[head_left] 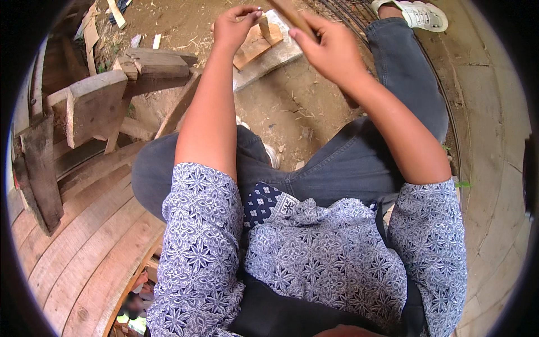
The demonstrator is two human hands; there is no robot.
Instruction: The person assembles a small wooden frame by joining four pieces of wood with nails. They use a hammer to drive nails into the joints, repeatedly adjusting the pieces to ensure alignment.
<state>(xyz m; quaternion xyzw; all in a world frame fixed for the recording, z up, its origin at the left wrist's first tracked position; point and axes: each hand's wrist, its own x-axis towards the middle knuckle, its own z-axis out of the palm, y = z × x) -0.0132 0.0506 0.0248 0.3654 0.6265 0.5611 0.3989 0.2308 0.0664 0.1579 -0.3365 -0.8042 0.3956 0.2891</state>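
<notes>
My right hand [331, 48] is closed around a brown wooden handle or stick [289, 14] that runs up out of the picture's top edge. My left hand [236, 25] is raised beside it with its fingers curled; whether it pinches something small I cannot tell. Just beyond both hands, a small block of wood [255, 42] lies on a pale flat slab [269, 59] on the dirt ground. I sit with dark jeans and a blue patterned shirt, my right leg stretched out to a white sandal [418, 14].
Rough wooden planks [84, 241] form a platform at the lower left. Stacked timber offcuts and a crude wooden frame [92, 106] stand at the left. A curved concrete surface [494, 140] runs along the right. Wood chips litter the dirt [292, 112].
</notes>
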